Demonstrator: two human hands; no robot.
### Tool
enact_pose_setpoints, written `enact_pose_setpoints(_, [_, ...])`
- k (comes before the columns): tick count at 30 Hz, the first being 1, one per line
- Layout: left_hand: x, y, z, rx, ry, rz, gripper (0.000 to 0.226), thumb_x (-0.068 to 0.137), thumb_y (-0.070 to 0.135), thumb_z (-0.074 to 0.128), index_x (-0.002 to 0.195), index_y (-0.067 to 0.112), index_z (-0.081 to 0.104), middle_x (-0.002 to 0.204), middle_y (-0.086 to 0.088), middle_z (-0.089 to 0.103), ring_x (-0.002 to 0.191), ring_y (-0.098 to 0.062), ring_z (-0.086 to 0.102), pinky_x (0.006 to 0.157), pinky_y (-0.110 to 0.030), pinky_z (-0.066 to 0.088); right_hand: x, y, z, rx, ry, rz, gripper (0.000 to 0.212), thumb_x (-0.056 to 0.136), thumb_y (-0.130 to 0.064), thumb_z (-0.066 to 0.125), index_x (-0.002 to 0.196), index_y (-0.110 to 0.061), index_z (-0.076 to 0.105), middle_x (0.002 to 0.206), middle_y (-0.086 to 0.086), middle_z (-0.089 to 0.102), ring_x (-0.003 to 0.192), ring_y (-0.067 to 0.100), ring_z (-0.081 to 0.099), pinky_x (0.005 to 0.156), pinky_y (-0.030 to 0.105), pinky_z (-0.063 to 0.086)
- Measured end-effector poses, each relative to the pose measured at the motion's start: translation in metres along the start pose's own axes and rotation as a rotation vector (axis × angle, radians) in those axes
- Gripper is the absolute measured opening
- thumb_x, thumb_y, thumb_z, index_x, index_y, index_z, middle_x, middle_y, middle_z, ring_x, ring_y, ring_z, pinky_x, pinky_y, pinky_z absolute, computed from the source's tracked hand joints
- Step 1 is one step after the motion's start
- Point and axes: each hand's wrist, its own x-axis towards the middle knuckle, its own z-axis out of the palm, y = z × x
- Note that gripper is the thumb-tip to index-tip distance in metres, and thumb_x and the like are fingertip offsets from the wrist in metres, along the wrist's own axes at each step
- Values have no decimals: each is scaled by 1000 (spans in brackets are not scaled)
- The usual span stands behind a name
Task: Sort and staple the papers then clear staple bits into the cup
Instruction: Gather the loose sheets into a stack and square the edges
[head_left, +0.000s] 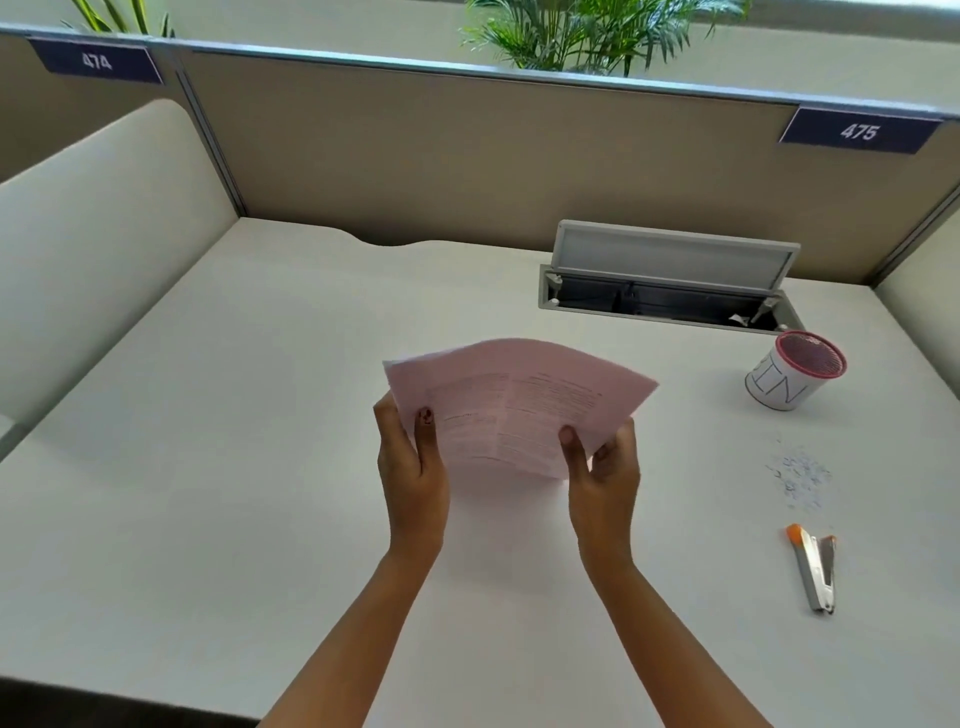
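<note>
Because the papers (519, 405) are thin, limp and apparently several, both hands, left hand (413, 462) and right hand (605, 473), pinch the near edge, fingers (425, 431) closed, above mid-worktop (208, 467).

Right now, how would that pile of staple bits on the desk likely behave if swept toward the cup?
The staple bits lie as many tiny loose pieces, so they would probably scatter rather than move together. They look light, likely hard to pinch singly. The cup stands apart beyond them, so sweeping seems easier than picking.
</note>
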Motion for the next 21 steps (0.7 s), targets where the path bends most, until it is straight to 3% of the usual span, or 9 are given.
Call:
enact_pose_setpoints(3, [-4,-15,1,32,-83,-100,18,104,17,35,112,32,41,107,0,57,91,4,56,73,-11,48,-5,19,3,-85,-39,85,31,93,-14,59,121,-23,48,109,-8,63,98,1,59,79,6,48])
enact_pose_setpoints(6, [-7,-18,0,92,-88,-121,28,105,14,33,102,41,42,103,7,58,91,3,58,73,-14,52,-8,20,4,-109,-32,108,33,95,-12,55,116,-34,45,107,-16,61,98,-3,58,76,2,45])
enact_pose_setpoints(9, [-7,-18,-1,117,-66,-97,18,105,17,33,104,32,42,103,11,59,96,-11,62,76,-26,58,-8,11,2,-129,-24,80,35,95,-8,54,102,-41,44,103,-24,57,92,-9,59,73,0,45])
enact_pose_setpoints(13, [-16,-20,-2,107,-95,-135,13,103,21,36,116,21,38,114,8,56,98,-7,60,74,-13,54,-14,18,-4,-146,-44,102,24,95,-7,53,107,-26,45,103,-12,59,93,0,59,71,1,47])
enact_pose_setpoints(16, [-25,-27,-4,136,-125,-195,21,101,20,44,122,23,40,121,7,54,100,-8,57,85,-15,51,-20,28,-6,-171,-79,163,26,95,-7,53,111,-26,43,105,-11,58,94,2,57,72,4,47])
enact_pose_setpoints(19, [-29,-31,-10,152,-99,-172,24,99,19,49,118,34,46,109,13,60,97,-4,59,74,-3,48,-23,32,-11,-218,-96,179,29,96,-6,52,112,-28,42,104,-12,58,93,1,57,72,3,46])
enact_pose_setpoints(21, [-27,-30,-13,163,-72,-132,19,99,21,50,104,39,55,98,16,64,88,-13,63,67,-11,53,-23,34,-16,-234,-96,178,22,95,-7,53,106,-25,46,101,-13,60,91,3,59,74,7,51])
